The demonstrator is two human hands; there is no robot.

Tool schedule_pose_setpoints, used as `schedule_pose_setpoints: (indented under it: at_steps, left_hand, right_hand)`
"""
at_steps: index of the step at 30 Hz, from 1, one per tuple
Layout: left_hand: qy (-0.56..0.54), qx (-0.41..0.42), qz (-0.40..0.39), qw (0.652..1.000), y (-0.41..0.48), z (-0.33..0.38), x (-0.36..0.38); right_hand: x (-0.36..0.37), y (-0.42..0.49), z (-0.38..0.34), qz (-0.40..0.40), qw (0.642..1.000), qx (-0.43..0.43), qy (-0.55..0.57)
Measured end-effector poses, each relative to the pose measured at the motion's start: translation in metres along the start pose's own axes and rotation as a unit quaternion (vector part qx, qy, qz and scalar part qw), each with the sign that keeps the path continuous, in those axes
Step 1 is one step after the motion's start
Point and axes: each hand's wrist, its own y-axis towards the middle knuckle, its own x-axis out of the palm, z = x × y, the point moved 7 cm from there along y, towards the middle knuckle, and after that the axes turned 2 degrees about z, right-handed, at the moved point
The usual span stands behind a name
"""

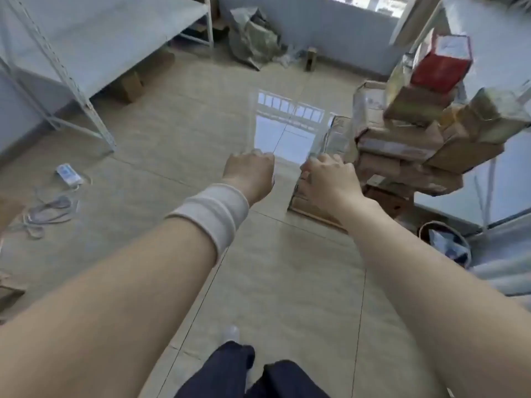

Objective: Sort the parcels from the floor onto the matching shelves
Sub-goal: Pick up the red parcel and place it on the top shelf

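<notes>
flat carton [334, 133] stands on floor just beside parcel stack [402, 145]. right hand [330, 179] fingers curled over its near edge, likely for lift. left hand [250, 173] fingers tucked from view, cannot tell grip; set opposite, probably to steady.

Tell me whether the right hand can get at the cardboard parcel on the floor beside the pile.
Probably yes: the right hand is over the near edge of the cardboard parcel, with nothing between them. Contact is unclear.
</notes>
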Motion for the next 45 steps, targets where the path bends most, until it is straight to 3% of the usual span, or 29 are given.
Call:
schedule_pose_setpoints:
  at_steps: [6, 10, 23, 29, 36, 45]
  left_hand:
    - [-0.022, -0.031, -0.102, 0.994, 0.014, -0.044, 0.075]
    - [-0.026, -0.038, -0.14, 0.989, 0.043, -0.059, 0.11]
    - [-0.066, -0.075, -0.225, 0.969, 0.22, -0.078, 0.146]
    - [-0.074, -0.083, -0.204, 0.973, 0.332, -0.111, 0.137]
    - [-0.059, -0.013, -0.171, 0.983, 0.489, -0.145, 0.114]
    - [-0.056, 0.071, -0.202, 0.975, 0.641, -0.154, 0.099]
  right_hand:
    - [0.091, 0.024, -0.022, -0.139, 0.99, -0.006, -0.019]
    - [0.133, 0.05, -0.011, -0.19, 0.982, 0.002, 0.006]
    - [0.169, 0.214, 0.064, -0.242, 0.968, 0.056, 0.04]
    - [0.149, 0.336, 0.072, -0.197, 0.977, 0.063, 0.046]
    - [0.122, 0.497, 0.076, -0.152, 0.98, 0.111, 0.063]
    - [0.089, 0.634, 0.098, -0.099, 0.967, 0.206, 0.11]
